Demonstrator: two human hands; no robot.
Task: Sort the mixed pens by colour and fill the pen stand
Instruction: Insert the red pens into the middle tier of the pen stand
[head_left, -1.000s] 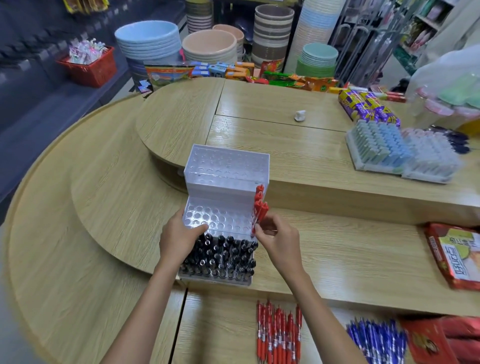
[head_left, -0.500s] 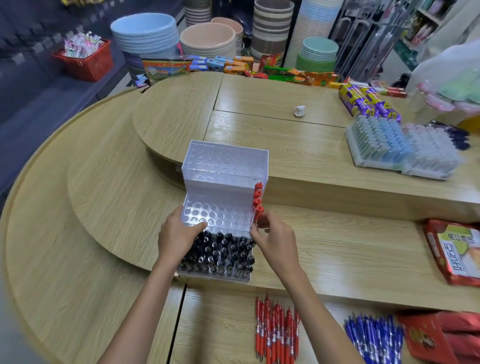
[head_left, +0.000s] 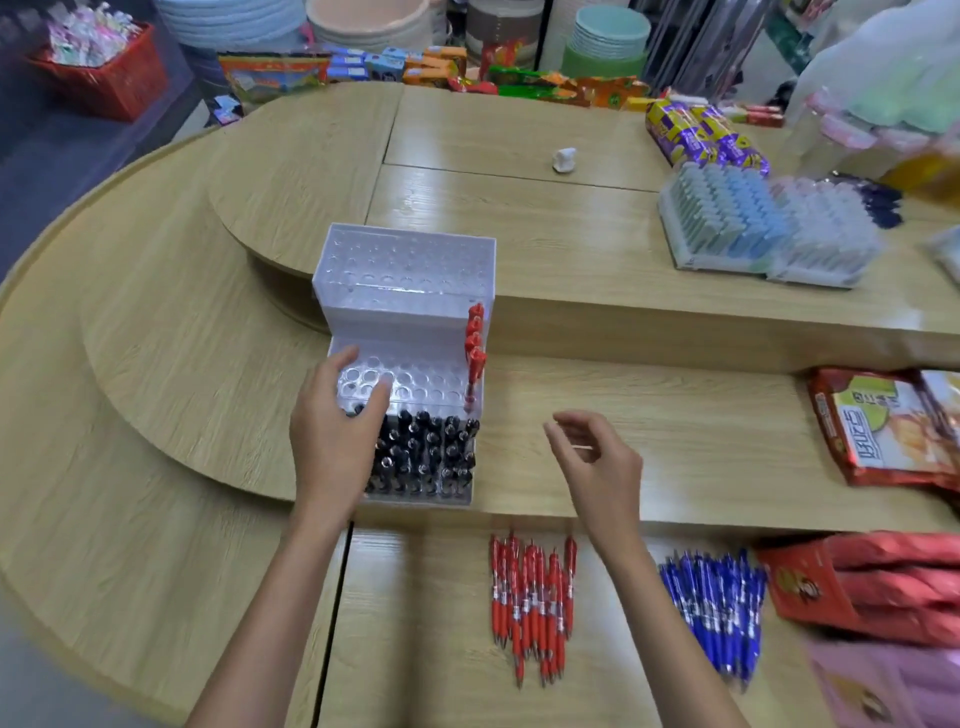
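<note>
A clear three-tier pen stand sits on the middle step of the wooden counter. Its front tier is packed with black pens. Several red pens stand in the right-hand column of the middle tier. My left hand rests on the stand's left side, fingers spread over the middle tier's holes. My right hand hovers right of the stand, fingers loosely curled, holding nothing. A pile of red pens and a pile of blue pens lie on the lowest step in front of me.
Two racks of pale blue and white capped items stand on the upper step at right. A red snack packet lies at the right edge, red packets below it. A small white object sits on top. Bowls and goods line the back.
My right hand has let go of the red pen in the middle tier and drawn back down and right. My left hand has shifted up onto the stand's holes.
</note>
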